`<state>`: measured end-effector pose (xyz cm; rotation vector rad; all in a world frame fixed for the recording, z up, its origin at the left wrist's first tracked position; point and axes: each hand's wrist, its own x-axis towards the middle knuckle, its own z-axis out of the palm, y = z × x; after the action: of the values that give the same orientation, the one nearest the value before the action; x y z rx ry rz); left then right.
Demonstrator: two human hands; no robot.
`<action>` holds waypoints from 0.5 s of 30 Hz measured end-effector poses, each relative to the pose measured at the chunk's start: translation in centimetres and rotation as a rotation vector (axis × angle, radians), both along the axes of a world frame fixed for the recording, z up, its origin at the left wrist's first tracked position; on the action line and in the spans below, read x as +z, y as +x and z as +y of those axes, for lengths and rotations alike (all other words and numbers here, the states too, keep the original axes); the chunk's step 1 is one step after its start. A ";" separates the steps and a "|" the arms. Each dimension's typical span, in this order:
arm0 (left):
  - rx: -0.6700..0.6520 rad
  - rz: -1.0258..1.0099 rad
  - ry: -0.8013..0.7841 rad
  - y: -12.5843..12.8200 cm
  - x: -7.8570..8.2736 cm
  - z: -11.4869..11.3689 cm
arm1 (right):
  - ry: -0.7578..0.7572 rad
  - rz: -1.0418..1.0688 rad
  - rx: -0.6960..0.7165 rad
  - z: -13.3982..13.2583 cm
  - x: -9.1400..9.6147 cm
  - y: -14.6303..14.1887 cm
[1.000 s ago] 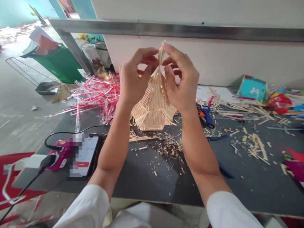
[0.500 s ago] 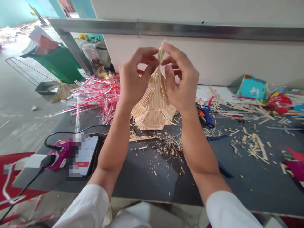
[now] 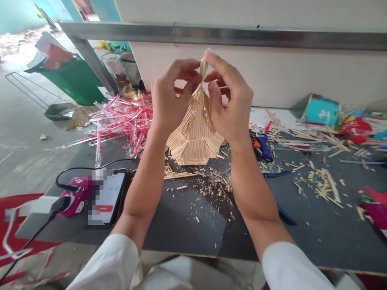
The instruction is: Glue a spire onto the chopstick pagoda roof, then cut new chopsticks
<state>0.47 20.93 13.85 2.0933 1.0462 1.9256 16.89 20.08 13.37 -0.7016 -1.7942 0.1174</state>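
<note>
Barely a twitch since half a second ago: both hands and the model have crept a shade higher in the frame, and the pinch is unchanged. The left hand (image 3: 169,106) is curled, thumb and forefinger closed on the thin spire (image 3: 203,66) at the top centre of the frame. The right hand (image 3: 232,108) mirrors it from the other side, fingertips clamped on that same bundle of sticks. Looks like the step in hand is pressing the spire onto the peak and keeping it straight. What follows calls for light, even pressure, I'd say, because those slim sticks would bend or splay if squeezed hard.

Below the fingers, the stick model (image 3: 196,133) spreads out like a tiered, many-sided roof. It is pale wood laid in close parallel rows, ribbed to the eye, and its base rests on the table (image 3: 187,225) at centre frame. The tabletop is dark, matte and flat.

Under the wrists, it's littered with stick offcuts (image 3: 217,187), short, splintery and straw-coloured. Left of the model lies a glossy heap of red-and-clear wrappers (image 3: 121,117). At lower left a phone (image 3: 107,197) lies flat beside a pink gadget (image 3: 75,195) with a cable running out of it. Just right of the model sits a blue-and-orange tool (image 3: 263,147), and a teal box (image 3: 322,110) leans at far right.
</note>
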 end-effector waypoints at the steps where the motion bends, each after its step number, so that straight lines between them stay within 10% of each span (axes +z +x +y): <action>1: -0.004 -0.001 0.007 0.0 0.0 0.1 | -0.002 -0.004 -0.004 0.0 0.0 0.0; 15: 0.023 0.004 -0.027 0.1 -0.2 0.2 | 0.039 0.043 0.019 -0.4 0.4 -0.1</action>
<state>0.52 21.12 13.63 2.0806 1.0952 1.9079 16.75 19.65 13.72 -0.6497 -1.7575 0.1091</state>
